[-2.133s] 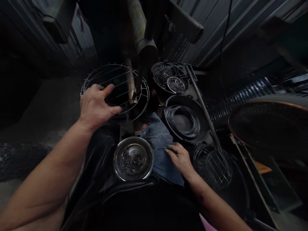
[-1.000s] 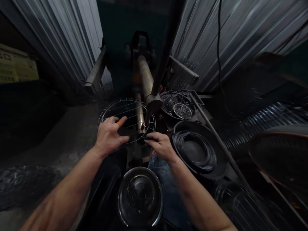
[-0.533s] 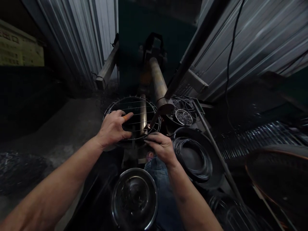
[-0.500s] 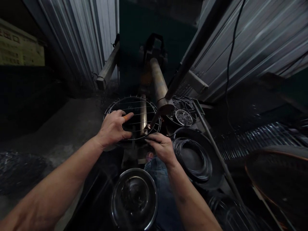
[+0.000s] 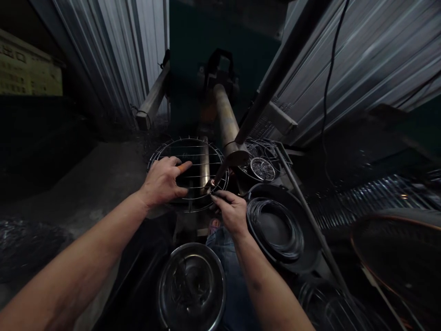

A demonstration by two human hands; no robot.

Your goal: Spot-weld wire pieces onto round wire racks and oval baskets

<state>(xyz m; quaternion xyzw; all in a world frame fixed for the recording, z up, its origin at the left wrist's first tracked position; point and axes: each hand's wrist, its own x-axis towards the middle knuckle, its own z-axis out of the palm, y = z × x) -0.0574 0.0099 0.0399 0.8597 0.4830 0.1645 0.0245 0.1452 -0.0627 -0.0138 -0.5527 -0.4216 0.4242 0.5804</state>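
Observation:
A round wire rack [image 5: 189,211] with parallel cross wires lies around a brass-coloured lower post [image 5: 204,161]. My left hand [image 5: 162,181] grips the rack's left side, thumb and fingers apart on the wires, with an orange band on one finger. At the near right rim, my right hand [image 5: 234,214] closes thumb and fingers in a pinch. Whether a small piece is also between those fingertips is hidden. Just beyond them, a copper-coloured tip [image 5: 212,183] under the thick upper machine arm [image 5: 225,115] meets the rim area.
A shiny metal bowl [image 5: 223,282] with thin pieces inside sits near my lap. On the right, a dark tub [image 5: 251,189] holds coiled wire rings [image 5: 296,230]. Behind it lies a small round wire piece [image 5: 262,169]. A slanted bar [image 5: 303,197] runs alongside.
The rack has shifted slightly, and more of its near lower ring shows. My right hand has moved a little, its fingertips now higher on the rim. My left hand keeps its hold.

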